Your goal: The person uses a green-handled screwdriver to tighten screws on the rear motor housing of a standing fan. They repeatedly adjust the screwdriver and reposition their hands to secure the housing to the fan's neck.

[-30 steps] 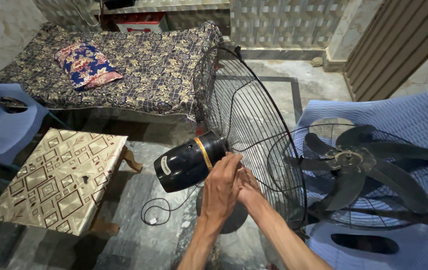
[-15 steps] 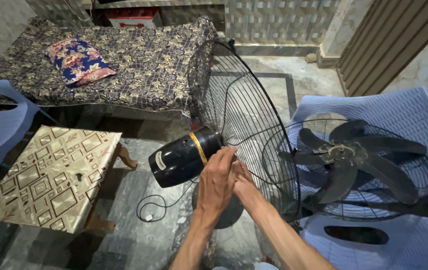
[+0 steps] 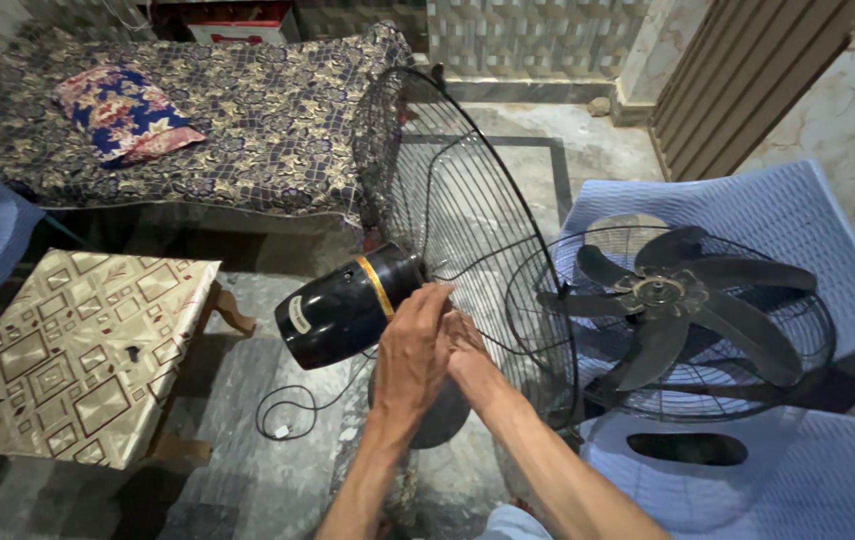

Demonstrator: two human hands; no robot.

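Both hands meet at the hub: left hand [image 3: 415, 345] and right hand [image 3: 467, 352], fingers curled onto the round black wire fan guard [image 3: 447, 190] where it joins the glossy black cylindrical motor housing [image 3: 347, 305], gold-banded, with an oval pale label at its rear, above the grey stone floor [image 3: 267, 470]. A second wire cage with dark blades [image 3: 672, 320] lies on the pale blue plastic chair [image 3: 747, 200].

Both hands, left [image 3: 412, 345] and right [image 3: 467, 355], pressed together, fingers curled, forearms extended.

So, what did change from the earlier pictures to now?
Very little changed. Both hands, left and right, stay together at the hub of the rear grille, beside the black motor; the view only shifted slightly. The fingers' grip cannot be made out. The blades in the front grille still lie on the chair, and the small table has not moved.
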